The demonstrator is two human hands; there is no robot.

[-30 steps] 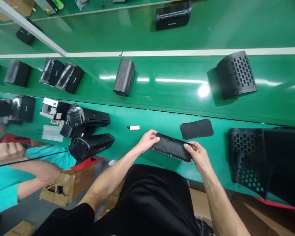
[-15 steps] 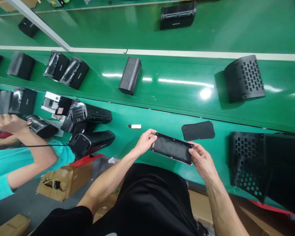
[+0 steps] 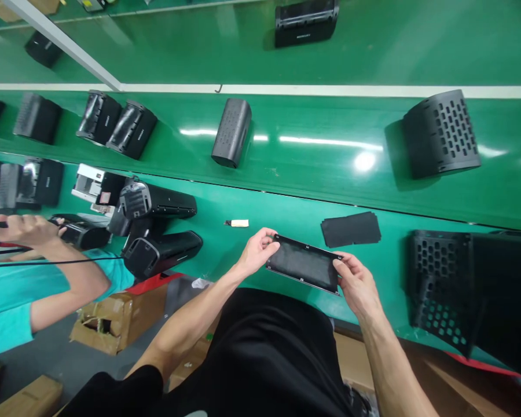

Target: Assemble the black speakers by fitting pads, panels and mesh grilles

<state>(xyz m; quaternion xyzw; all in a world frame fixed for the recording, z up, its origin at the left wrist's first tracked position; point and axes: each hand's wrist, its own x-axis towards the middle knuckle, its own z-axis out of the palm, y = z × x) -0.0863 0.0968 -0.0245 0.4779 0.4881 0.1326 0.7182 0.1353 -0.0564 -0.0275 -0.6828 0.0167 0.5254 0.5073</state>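
A flat black rectangular panel (image 3: pixel 304 264), with small clips along its long edges and a dark sheet lying in it, is held between my two hands. My left hand (image 3: pixel 257 250) grips its left end, thumb on top. At the right end, my right hand (image 3: pixel 356 279) pinches the panel with the thumb on its face and fingers behind. Behind the panel, a stack of thin black sheets (image 3: pixel 351 230) lies on the green table (image 3: pixel 286 209). To the left of that rests a small cutter-like tool (image 3: pixel 237 223) with a pale handle, apart from both hands.
Large black perforated housings (image 3: pixel 438 284) stand at the right. On the green conveyor (image 3: pixel 312 116) sit several black casings, one perforated casing (image 3: pixel 443 134) among them. Black devices (image 3: pixel 162 252) are piled at the left, beside a co-worker's arm (image 3: pixel 73 266). A cardboard box (image 3: pixel 117 324) stands below.
My left thumb has shifted slightly along the panel, which stays nearly in place. The co-worker's hands and arm have moved a little to the right. Conveyor casings have shifted slightly in view.
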